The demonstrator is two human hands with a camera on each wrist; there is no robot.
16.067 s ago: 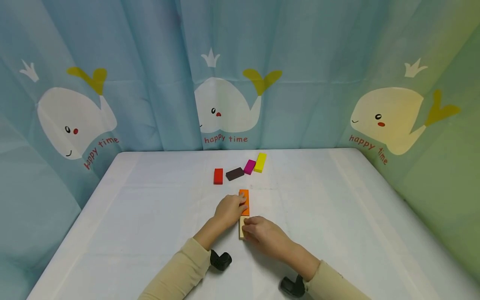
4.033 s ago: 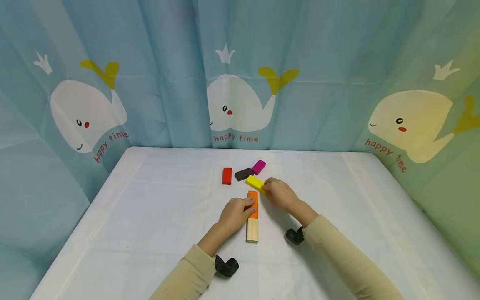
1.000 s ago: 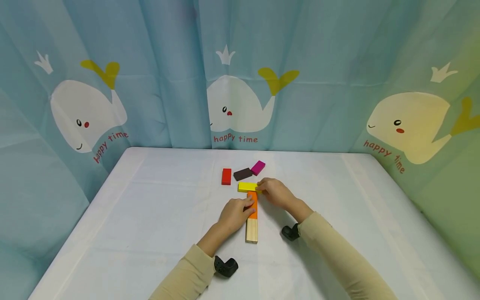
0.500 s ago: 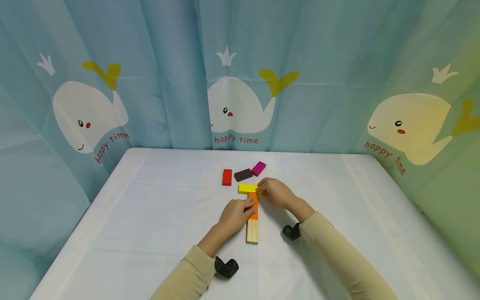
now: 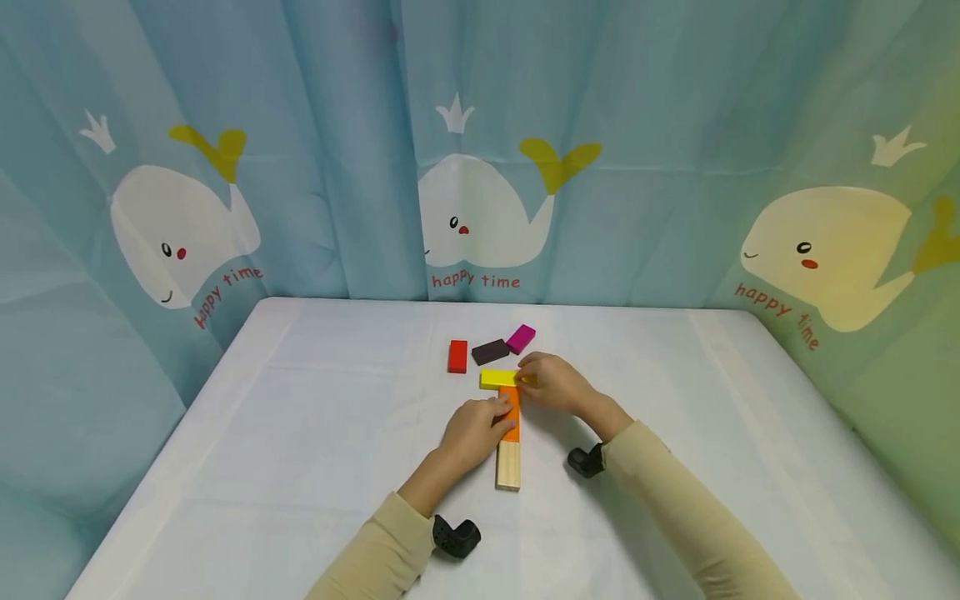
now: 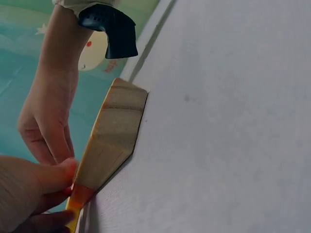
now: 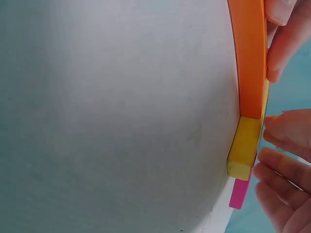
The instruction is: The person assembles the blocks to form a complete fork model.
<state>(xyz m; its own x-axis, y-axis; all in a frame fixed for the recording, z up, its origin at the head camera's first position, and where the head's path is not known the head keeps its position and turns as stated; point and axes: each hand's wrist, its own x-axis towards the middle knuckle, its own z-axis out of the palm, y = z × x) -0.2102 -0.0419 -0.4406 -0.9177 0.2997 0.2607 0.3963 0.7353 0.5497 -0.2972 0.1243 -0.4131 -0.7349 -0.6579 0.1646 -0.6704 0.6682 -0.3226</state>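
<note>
Overhead, right hand [image 5: 551, 385] fingers pinching yellow block [image 5: 498, 378], left hand [image 5: 472, 423] fingers pressing orange block [image 5: 511, 414], wrist view showing them touching.

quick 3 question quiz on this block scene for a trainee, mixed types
1. True or false: the yellow block lies crosswise at the far end of the orange block.
2. Which block does the left hand touch? A red, B orange, C magenta
3. Fill in: the block nearest the person, end to end with the orange one, is ____ coloured.

Key
1. True; the right hand holds its right end.
2. B
3. Wood: the plain wooden block.
</note>
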